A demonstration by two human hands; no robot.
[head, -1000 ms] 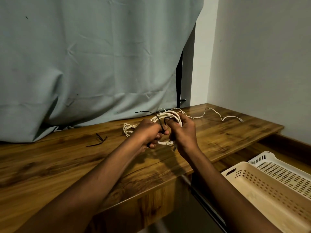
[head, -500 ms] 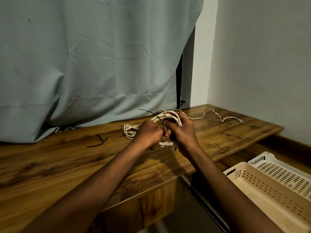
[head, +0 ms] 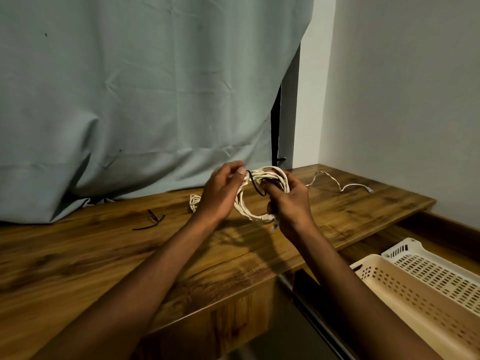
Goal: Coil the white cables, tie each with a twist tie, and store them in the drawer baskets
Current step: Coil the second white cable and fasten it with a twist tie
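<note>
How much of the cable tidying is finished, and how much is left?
Done: nothing stored; both baskets look empty. In hand: the right hand grips a coiled cable while the left hand works a black twist tie around it. Left: two cables on the table, spare ties.

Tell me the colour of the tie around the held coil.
Black, as the head view shows: the tie crosses the white coil.

I count three white cables: one coiled cable (head: 262, 193) up between my two hands, left hand (head: 220, 193) and right hand (head: 291, 203); one bundled cable (head: 194, 201) on the counter (head: 78, 255); and one loose cable (head: 337, 184) farther right. I see two black twist ties, one tie on the coil (head: 255, 185) and one spare tie (head: 150, 222) lying apart. Two baskets sit lower right, a cream basket (head: 415, 307) and a white basket (head: 436, 271).
</note>
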